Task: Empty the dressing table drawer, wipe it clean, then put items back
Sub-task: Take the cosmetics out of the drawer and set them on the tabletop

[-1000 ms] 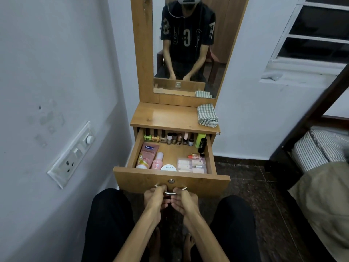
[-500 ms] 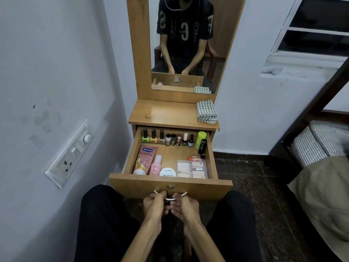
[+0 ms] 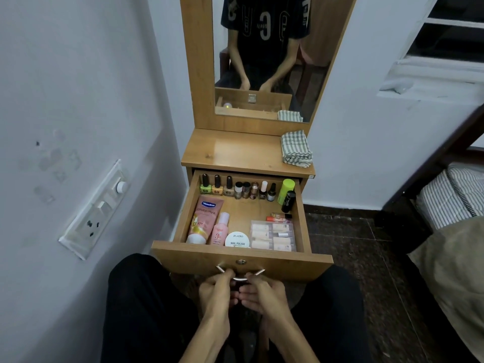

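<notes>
- Wooden dressing-table drawer (image 3: 241, 260) is pulled out toward the person's knees, w/ items inside.
- Left hand (image 3: 217, 290) & right hand (image 3: 264, 293) sit side by side at the curved metal handle (image 3: 240, 278) on the drawer front; fingers of both curl around it, clamped on the bar.
- Back row: small nail polish bottles (image 3: 237, 189) standing upright along the rear wall; lime-green capped tube (image 3: 286, 191) & black tube (image 3: 288, 201) at the right end.
- Front left: pink Vaseline tube (image 3: 204, 218) lying flat, small pink bottle (image 3: 219, 230) just beside it, round white nail-polish tub (image 3: 237, 240) against the front wall.
- Front right: clear plastic box of press-on nails (image 3: 272, 235).
- Folded grey-checked cloth (image 3: 296, 149) lies on the wooden surface (image 3: 235, 150), right side, below the mirror (image 3: 264, 58).
</notes>
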Motion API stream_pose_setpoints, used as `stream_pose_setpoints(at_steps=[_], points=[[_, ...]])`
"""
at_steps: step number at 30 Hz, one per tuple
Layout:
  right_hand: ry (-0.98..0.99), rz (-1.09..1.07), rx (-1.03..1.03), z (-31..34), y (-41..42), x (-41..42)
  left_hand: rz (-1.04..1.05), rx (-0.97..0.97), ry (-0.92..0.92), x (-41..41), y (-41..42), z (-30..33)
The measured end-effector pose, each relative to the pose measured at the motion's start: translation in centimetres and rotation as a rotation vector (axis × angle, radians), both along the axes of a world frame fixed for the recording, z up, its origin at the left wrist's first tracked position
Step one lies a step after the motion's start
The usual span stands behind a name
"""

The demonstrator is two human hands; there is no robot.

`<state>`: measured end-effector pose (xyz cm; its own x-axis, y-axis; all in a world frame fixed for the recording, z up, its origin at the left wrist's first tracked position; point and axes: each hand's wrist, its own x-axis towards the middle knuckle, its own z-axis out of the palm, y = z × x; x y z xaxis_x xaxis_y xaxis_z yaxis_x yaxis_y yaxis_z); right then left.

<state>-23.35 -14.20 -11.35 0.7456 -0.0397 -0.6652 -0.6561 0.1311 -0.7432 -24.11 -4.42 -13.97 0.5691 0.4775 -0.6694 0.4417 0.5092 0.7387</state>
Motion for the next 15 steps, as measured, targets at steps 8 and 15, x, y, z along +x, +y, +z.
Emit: stream_pose_setpoints(at_steps=[8, 15], points=[[-0.283, 0.287, -0.12, 7.5, -3.8, 0.7, 0.091, 0.262, -0.157, -0.8, 0.9, 7.2], [-0.564, 0.331, -0.335, 9.6, -0.9, 8.5, -0.458, 1.019, -0.064, 6.8, 6.8, 11.3]])
